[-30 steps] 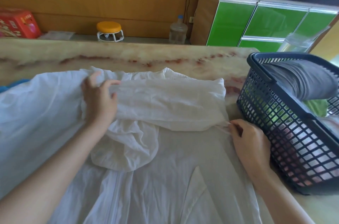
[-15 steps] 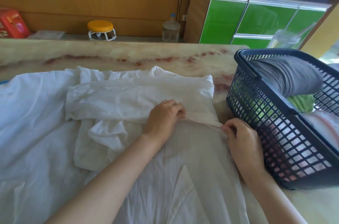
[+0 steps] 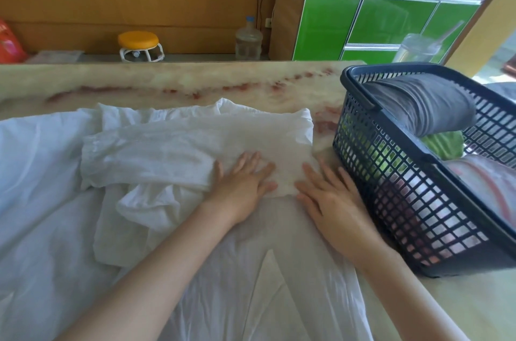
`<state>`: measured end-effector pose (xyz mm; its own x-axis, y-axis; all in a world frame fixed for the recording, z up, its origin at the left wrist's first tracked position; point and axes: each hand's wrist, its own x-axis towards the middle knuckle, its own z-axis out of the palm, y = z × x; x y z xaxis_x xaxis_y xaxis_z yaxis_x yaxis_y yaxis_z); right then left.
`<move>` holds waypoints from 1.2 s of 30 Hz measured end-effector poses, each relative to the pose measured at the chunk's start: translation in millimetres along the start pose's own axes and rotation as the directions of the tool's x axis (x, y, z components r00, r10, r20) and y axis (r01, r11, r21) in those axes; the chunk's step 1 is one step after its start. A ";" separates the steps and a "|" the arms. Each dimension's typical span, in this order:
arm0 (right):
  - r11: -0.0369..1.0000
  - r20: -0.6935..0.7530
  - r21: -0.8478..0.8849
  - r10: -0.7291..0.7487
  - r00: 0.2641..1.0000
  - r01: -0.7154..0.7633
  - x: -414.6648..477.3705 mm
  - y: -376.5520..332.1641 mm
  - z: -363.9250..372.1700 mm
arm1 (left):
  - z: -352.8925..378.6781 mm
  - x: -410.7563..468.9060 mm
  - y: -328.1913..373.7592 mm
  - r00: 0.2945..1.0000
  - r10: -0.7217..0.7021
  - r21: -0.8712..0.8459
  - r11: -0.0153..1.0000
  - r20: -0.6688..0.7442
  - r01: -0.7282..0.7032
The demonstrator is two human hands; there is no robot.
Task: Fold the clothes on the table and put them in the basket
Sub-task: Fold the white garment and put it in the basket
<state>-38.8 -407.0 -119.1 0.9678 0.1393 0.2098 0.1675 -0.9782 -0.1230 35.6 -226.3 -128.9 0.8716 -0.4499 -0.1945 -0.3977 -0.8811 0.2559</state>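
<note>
A large white garment (image 3: 83, 229) lies spread over the marble table (image 3: 167, 83). One sleeve (image 3: 181, 150) is folded across its upper part. My left hand (image 3: 241, 184) lies flat with straight fingers on the near right end of that fold. My right hand (image 3: 326, 192) lies flat beside it, pressing the fold's right corner. A dark blue mesh basket (image 3: 396, 201) stands at the right, just beside my right hand. It holds a rolled grey garment (image 3: 424, 106), a green one (image 3: 444, 145) and a pale striped one (image 3: 485, 187).
A clear plastic cup with a straw (image 3: 418, 47) stands behind the basket. Beyond the table are a yellow-topped stool (image 3: 139, 44), a water bottle (image 3: 248, 39), a red box (image 3: 8, 44) and green cabinets (image 3: 391, 19). Bare marble shows along the table's far edge.
My left hand slid right along the folded sleeve to its right end. Both hands have opened from a pinch and now press flat, side by side, on the fold.
</note>
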 end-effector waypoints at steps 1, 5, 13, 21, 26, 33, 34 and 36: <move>0.996 0.108 -0.046 0.083 0.991 -0.079 1.3 -1.5 1.8 | 1.6 1.8 -0.4 1.000 -0.015 0.010 1.000 0.028 0.015; 0.962 0.180 -0.094 0.269 0.946 -0.256 6.4 -13.9 -12.0 | -4.2 11.0 2.8 0.985 -0.060 -0.156 0.987 -0.160 0.035; 0.906 0.014 0.313 0.296 0.955 -0.285 123.9 9.5 2.0 | 6.7 28.6 9.2 0.995 -0.076 0.061 0.995 -0.068 0.080; 0.698 -0.100 0.657 0.455 0.885 -0.285 177.1 46.6 24.2 | 18.6 30.4 4.3 0.991 -0.063 0.074 0.995 -0.121 0.073; 0.792 -0.032 0.477 0.449 0.893 -0.381 197.1 49.8 20.4 | 20.4 30.1 5.2 0.985 -0.056 0.046 0.997 -0.161 0.064; 0.976 0.042 -0.011 0.217 0.975 -0.217 209.3 63.5 35.3 | 26.8 31.0 4.1 0.974 -0.063 0.005 0.998 -0.218 0.065; 0.980 0.007 -0.012 0.197 0.980 -0.197 205.7 64.5 36.6 | 27.1 31.2 4.0 0.973 -0.066 0.003 0.998 -0.222 0.069; 0.982 -0.121 0.047 0.185 0.975 -0.181 193.6 56.6 30.8 | 26.9 30.8 4.4 0.971 -0.067 0.019 0.997 -0.228 0.073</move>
<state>163.8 -430.6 -115.4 0.9520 -0.0641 0.2991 -0.0017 -0.9789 -0.2046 53.0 -247.9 -159.3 0.9385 -0.3451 0.0103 -0.3385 -0.9141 0.2233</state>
